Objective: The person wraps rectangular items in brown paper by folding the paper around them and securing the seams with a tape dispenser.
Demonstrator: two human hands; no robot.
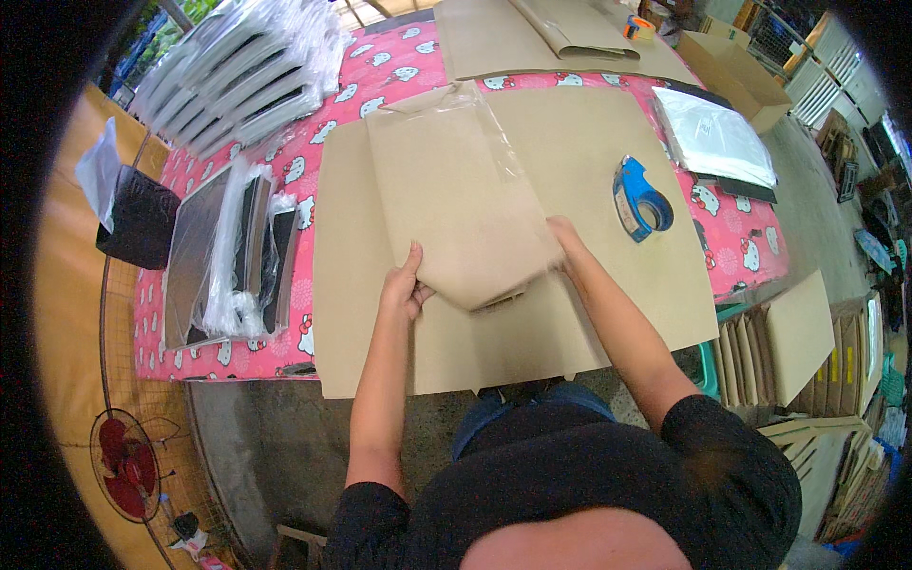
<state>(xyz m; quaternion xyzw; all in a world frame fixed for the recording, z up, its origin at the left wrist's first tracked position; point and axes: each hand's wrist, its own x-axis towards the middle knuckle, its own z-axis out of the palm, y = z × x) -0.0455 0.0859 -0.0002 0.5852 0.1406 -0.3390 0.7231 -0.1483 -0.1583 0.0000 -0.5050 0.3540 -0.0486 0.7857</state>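
- Pink patterned cloth covers the surface, under a big flat cardboard sheet; only the head view shows it.
- Left hand pinches the near left edge of a folded cardboard panel; right hand is closed on its right edge, fingers blurred; the panel lies between both hands, on the sheet.
- To my eye, a clean fold needs both edges kept level and pressed flat.
- One blue tape dispenser sits just right of the right hand; one stack of plastic-wrapped dark panels lies left of the left hand.

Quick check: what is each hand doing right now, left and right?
Left hand: closed on the near left edge of the folded cardboard piece.
Right hand: blurred, gripping the same piece's right edge.
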